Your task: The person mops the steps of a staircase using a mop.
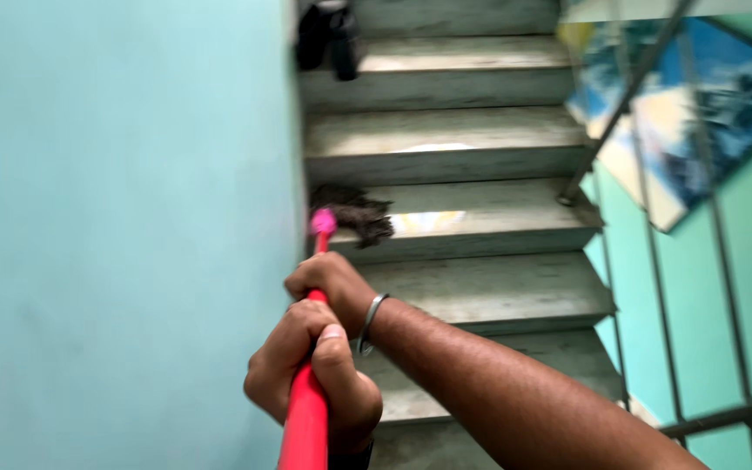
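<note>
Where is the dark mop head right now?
In the head view, the dark stringy mop head lies at the left end of a grey stone stair step, beside the turquoise wall.

A square poster [685, 113] — blue, white and yellow — is seen tilted behind the railing [628, 96], up right of the right hand [328, 283].

1. Two hands grip one mop handle: the right hand [328, 287] further along it, the left hand [311, 383] nearer the camera.
2. One red mop handle [306, 426], tipped by one dark mop head [354, 213].
3. Six stone steps [480, 296] in view.
4. One metal bangle [371, 322] on the right wrist.
5. One stair railing [654, 287].
6. One dark object [328, 35] on an upper step, too blurred to identify.
</note>
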